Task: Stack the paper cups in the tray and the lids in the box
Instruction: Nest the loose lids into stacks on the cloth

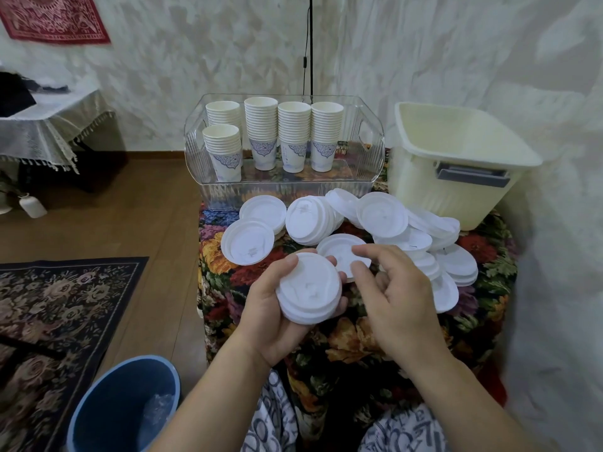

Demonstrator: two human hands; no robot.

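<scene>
your left hand [277, 308] cups a small stack of white round plastic lids [308, 288], fingers curled round its rim. your right hand [394, 288], fingers loosely bent, reaches over a single white lid [339, 252] on the flowered tablecloth [359, 347]; whether it grips, i cannot tell. loose white lids [381, 220] lie just beyond. farther back, stacked paper cups [293, 138] fill the clear plastic tray [372, 158], the cream plastic box [456, 177] to its right.

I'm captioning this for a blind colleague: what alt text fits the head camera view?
A person's left hand holds a small stack of white lids over a floral-clothed table while the right hand reaches for loose lids scattered there. Behind, a clear tray holds five stacks of paper cups, with a cream box to its right.
</scene>
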